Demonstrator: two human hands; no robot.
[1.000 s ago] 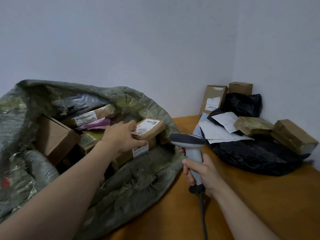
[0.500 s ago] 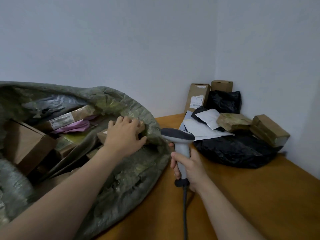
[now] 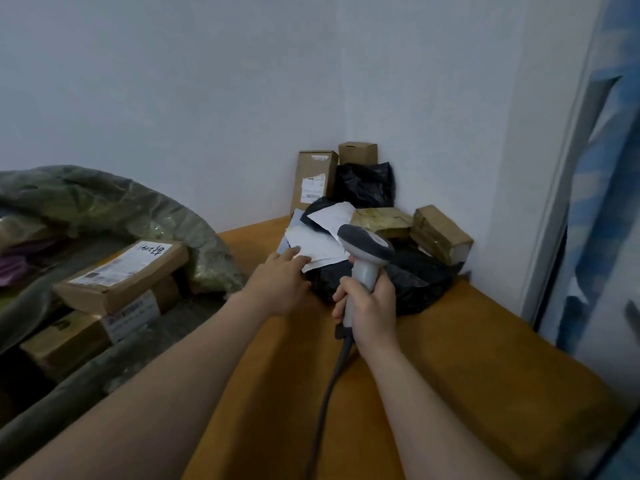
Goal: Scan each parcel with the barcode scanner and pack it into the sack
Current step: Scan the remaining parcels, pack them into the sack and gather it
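My right hand (image 3: pixel 372 306) grips the handle of the grey barcode scanner (image 3: pixel 365 252), held upright over the orange table (image 3: pixel 467 358). My left hand (image 3: pixel 278 280) reaches to the parcel pile in the corner, its fingers touching the white label (image 3: pixel 313 245) of a large black bag parcel (image 3: pixel 415 282). Behind that lie two tape-wrapped brown parcels (image 3: pixel 440 233), a smaller black bag (image 3: pixel 363 185) and two upright cardboard boxes (image 3: pixel 313 180). At the left the green woven sack (image 3: pixel 114 209) lies open with a labelled flat box (image 3: pixel 121 275) on top of other boxes inside.
The scanner's grey cable (image 3: pixel 329 400) runs down over the table toward me. Walls close the corner behind the pile. A blue and white curtain (image 3: pixel 606 202) hangs at the right edge. The sack's mouth borders the table's left side.
My left hand has left the sack and moved right to the black bag parcel's label. The scanner hand has shifted toward the pile, and the view has turned right.
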